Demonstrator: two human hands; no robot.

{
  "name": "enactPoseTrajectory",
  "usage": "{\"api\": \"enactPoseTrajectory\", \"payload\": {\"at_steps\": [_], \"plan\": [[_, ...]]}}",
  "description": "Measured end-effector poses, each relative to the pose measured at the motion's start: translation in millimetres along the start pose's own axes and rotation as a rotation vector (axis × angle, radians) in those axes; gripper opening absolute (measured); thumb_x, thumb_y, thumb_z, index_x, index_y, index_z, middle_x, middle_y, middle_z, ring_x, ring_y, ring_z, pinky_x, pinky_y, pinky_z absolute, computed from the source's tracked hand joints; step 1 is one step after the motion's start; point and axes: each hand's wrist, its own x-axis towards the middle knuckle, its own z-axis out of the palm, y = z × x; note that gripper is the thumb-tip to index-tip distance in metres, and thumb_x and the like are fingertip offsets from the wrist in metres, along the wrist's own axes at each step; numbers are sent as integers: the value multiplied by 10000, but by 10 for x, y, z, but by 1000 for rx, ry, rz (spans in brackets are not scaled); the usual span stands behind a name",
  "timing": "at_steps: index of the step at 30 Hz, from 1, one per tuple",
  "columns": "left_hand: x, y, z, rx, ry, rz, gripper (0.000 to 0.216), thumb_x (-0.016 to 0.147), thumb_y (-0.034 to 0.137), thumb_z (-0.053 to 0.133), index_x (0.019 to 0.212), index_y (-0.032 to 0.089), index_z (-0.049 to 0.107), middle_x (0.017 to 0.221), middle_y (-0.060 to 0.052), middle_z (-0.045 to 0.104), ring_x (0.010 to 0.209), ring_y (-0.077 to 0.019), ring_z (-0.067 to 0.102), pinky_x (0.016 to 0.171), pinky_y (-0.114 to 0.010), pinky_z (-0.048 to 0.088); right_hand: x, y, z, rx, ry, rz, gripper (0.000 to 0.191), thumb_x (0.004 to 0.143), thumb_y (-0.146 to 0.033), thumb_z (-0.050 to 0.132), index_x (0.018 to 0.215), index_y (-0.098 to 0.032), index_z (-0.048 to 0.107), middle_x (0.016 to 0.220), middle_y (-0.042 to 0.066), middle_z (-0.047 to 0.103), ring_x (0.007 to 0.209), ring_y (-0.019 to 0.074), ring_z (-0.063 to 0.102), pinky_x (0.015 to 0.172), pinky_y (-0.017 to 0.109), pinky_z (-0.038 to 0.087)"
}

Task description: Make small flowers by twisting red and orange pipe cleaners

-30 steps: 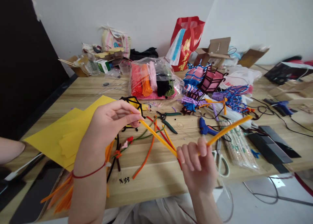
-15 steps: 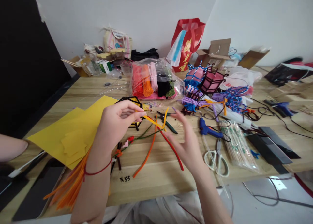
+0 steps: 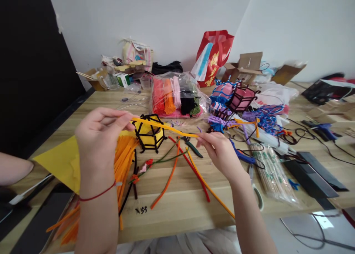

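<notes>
- From the head camera, the left hand (image 3: 101, 134), forearm upright, pinches a yellow pipe cleaner (image 3: 172, 128).
- The right hand (image 3: 220, 152), reaching inward, pinches it too.
- It spans between them, crossing before the lantern (image 3: 152, 140).

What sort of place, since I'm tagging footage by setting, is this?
Probably a craft workspace: the wooden table holds a yellow lantern-shaped piece, a blue glue gun and a bag of colorful bundles.

Black "53" (image 3: 143, 210) on the table (image 3: 177, 217); gold characters (image 3: 213, 68) on red bag (image 3: 224, 48), unclear.
</notes>
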Motion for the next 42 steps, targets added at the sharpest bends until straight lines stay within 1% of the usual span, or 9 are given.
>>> {"api": "enactPoseTrajectory", "payload": {"at_steps": [3, 6, 12, 15, 18, 25, 29, 35, 42], "plan": [[-116, 3, 106, 27, -108, -58, 117, 696, 189, 859, 739, 183, 750, 647, 28, 775, 538, -101, 705, 562, -173, 589, 54, -54, 31, 39, 16, -24, 360, 1034, -349, 644, 1372, -226, 660, 1217, 144, 795, 1135, 314, 734, 1053, 499, 525], [-224, 0, 203, 40, -169, -89, 152, 737, 250, 884, 767, 207, 742, 728, 28, 804, 616, -129, 752, 634, -221, 636, 185, -216, 72, 275, -22, -77, 498, 1029, -356, 669, 1497, -255, 532, 1318, 125, 759, 1234, 272, 716, 1065, 446, 546], [-222, 0, 185, 61, -243, -138, 257, 833, 435, 825, 814, 196, 729, 811, -50, 823, 702, -188, 787, 701, -287, 659, 426, -350, 80, 321, 56, -201, 101, 1053, -199, 602, 1067, -203, 702, 1008, 67, 795, 923, 193, 742, 818, 291, 559], [-134, -9, 114, 17, -479, -377, 508, 934, 656, 633, 881, 171, 776, 781, -85, 816, 659, -178, 765, 640, -253, 616, 453, -299, 25, 124, 42, -307, 136, 1072, -191, 569, 1024, -212, 695, 989, 59, 775, 933, 205, 681, 928, 361, 487], [-78, -37, 79, -41, -823, -592, 610, 900, 745, 633, 984, 162, 795, 746, -73, 805, 598, -169, 740, 603, -235, 584, 443, -288, -33, -28, 28, -374, 180, 1081, -162, 537, 1060, -237, 699, 1011, 42, 753, 949, 205, 626, 1104, 438, 358], [-192, -88, 198, -108, -1205, -621, 585, 977, 701, 572, 1040, 143, 736, 666, -52, 722, 461, -133, 617, 433, -208, 455, 393, -358, -125, -129, -4, -433, 261, 1068, -102, 518, 1032, -283, 703, 1018, 14, 739, 1035, 204, 604, 1177, 446, 260], [-241, -84, 238, -213, -1300, -567, 457, 1010, 561, 624, 824, 146, 664, 607, 0, 619, 453, -85, 547, 459, -183, 429, 377, -307, -160, -110, 5, -438, 235, 1057, -102, 542, 1070, -279, 696, 1038, 25, 729, 1052, 209, 608, 1182, 463, 284], [-252, -23, 205, -325, -1289, -534, 340, 1022, 462, 644, 1142, 155, 730, 671, 5, 629, 488, -87, 534, 484, -197, 418, 430, -234, -72, 144, 113, -445, 179, 1067, -200, 576, 1110, -284, 728, 1044, 50, 735, 990, 217, 676, 921, 398, 505], [-243, 101, 214, -265, -1223, -577, 316, 928, 457, 777, 1068, 174, 782, 815, -65, 775, 634, -136, 695, 538, -204, 478, 458, -242, -24, 328, 149, -427, 158, 1028, -164, 640, 1086, -267, 746, 1074, 65, 756, 1051, 222, 721, 937, 386, 563]]}}
